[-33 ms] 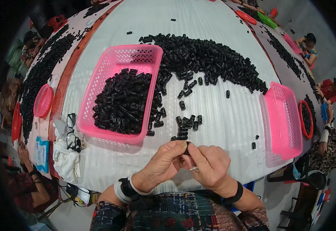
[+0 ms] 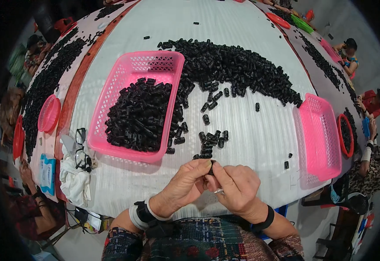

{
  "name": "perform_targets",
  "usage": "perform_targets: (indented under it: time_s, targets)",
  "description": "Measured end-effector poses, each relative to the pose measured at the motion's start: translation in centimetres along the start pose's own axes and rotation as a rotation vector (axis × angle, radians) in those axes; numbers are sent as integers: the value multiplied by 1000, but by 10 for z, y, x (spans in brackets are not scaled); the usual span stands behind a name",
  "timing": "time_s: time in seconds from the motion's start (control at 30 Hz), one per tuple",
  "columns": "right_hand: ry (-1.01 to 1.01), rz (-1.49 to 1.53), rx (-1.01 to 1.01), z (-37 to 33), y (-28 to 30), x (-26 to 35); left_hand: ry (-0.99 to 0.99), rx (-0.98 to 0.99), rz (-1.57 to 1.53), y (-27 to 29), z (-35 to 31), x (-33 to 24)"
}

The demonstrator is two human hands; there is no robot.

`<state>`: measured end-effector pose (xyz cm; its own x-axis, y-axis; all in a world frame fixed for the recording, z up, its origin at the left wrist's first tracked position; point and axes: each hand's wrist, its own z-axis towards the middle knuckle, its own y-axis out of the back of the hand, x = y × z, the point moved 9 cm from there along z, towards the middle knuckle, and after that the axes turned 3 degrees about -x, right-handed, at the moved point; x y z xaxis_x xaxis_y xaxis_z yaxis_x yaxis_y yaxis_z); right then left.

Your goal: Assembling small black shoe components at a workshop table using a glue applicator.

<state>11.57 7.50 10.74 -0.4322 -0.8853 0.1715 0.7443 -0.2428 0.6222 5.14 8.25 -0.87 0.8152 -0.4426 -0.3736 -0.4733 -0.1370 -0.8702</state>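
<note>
The person's hands meet over the near edge of the white-covered table (image 2: pixel 259 143), fingertips almost touching. The left hand (image 2: pixel 179 187) pinches a small black piece (image 2: pixel 211 168) between thumb and fingers, and the right hand (image 2: pixel 238 187) grips the same piece from the other side, its remaining fingers curled in. A silvery glint shows at the right hand's curled fingers, too small to identify. The piece is mostly covered by the fingertips, so its exact shape cannot be told

Just beyond the hands lies a loose cluster (image 2: pixel 207 141) of short black cylinders. To the left stands a pink basket (image 2: pixel 126 154) with perforated sides, partly filled with similar pieces; a broad heap (image 2: pixel 238 65) of them curves from behind its right side across the table. Near the heap's right end sits a second pink basket (image 2: pixel 318 139). Left of the filled basket, dark-framed glasses (image 2: pixel 83 162) rest on a crumpled white cloth (image 2: pixel 74 185), with a blue packet (image 2: pixel 47 174) near it
</note>
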Motion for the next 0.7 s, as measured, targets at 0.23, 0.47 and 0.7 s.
perform_targets:
  time_s: [0.23,0.47,0.7]
  targets:
    - [26,-23,-24,1,0,6,-15,10,-58,2,1,1]
    - [27,72,63,-9,-1,11,-32,-112,-24,17,5,1]
    - [-430,252,299,4,-11,-36,8,-75,239,5,0,-6]
